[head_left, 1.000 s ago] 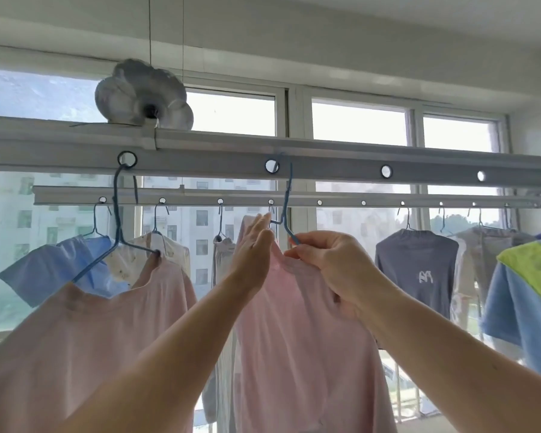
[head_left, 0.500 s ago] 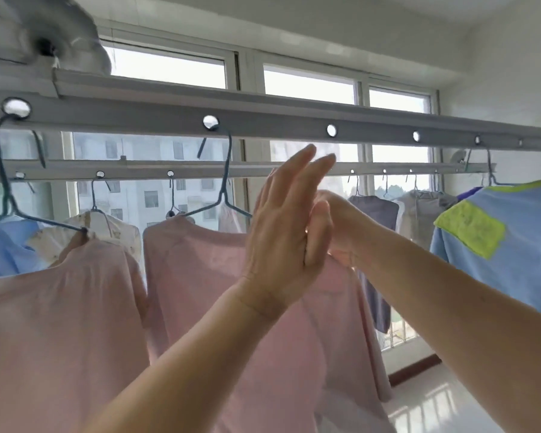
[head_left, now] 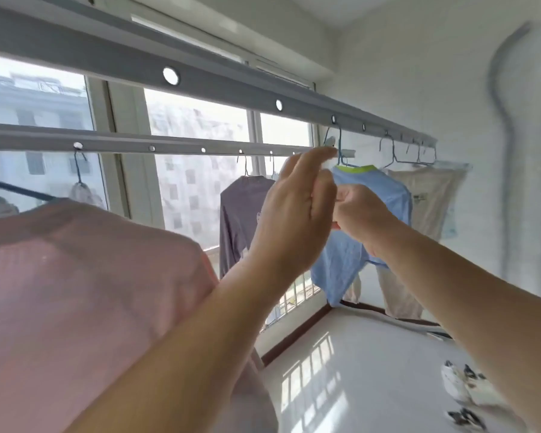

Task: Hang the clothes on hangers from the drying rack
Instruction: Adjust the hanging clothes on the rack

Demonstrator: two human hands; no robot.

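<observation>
Both hands raised before the drying rack (head_left: 219, 85), whose near rail runs overhead with round holes along it. Left hand (head_left: 294, 210) open, fingers straight and together, edge-on, grip on nothing. Right hand (head_left: 361, 214) just beside it with fingers curled; grip state hard to tell, hidden partly behind the left hand and set against the blue shirt (head_left: 372, 195). Blue shirt, green at the collar, hanging on a blue hanger (head_left: 341, 151) hooked into the near rail. Pink shirt (head_left: 85, 276) at lower left. Grey shirt (head_left: 238, 214) on the far rail by the window. Cream garment (head_left: 425, 195) near the wall.
</observation>
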